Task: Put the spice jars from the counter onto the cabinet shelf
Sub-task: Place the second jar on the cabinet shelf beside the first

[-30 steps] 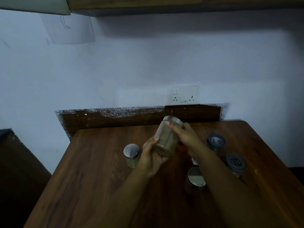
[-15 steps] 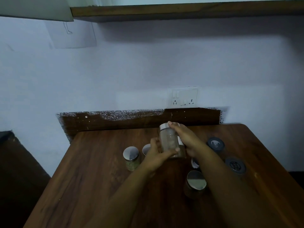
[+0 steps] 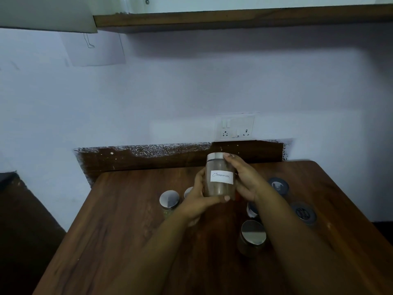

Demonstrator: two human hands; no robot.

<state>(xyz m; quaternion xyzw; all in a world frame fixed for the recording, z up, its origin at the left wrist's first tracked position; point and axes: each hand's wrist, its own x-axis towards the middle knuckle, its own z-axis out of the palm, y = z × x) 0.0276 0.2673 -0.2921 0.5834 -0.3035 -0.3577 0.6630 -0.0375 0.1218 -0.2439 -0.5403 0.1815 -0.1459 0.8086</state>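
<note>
Fingers (image 3: 225, 198) of the left hand (image 3: 200, 199) are curled round the cinnamon jar (image 3: 220, 177); the right hand (image 3: 244, 179) is wrapped on its other side, a fingertip at the lid. The jar is held upright, lifted clear of the worktop (image 3: 127, 231), label readable. Step judged: pick done, carry to the shelf (image 3: 234, 18) pending. A long raise is called for; the shelf edge overhangs, the wall gap above is open. Other jars (image 3: 169, 201) are left on the worktop, close below the forearms.
</note>
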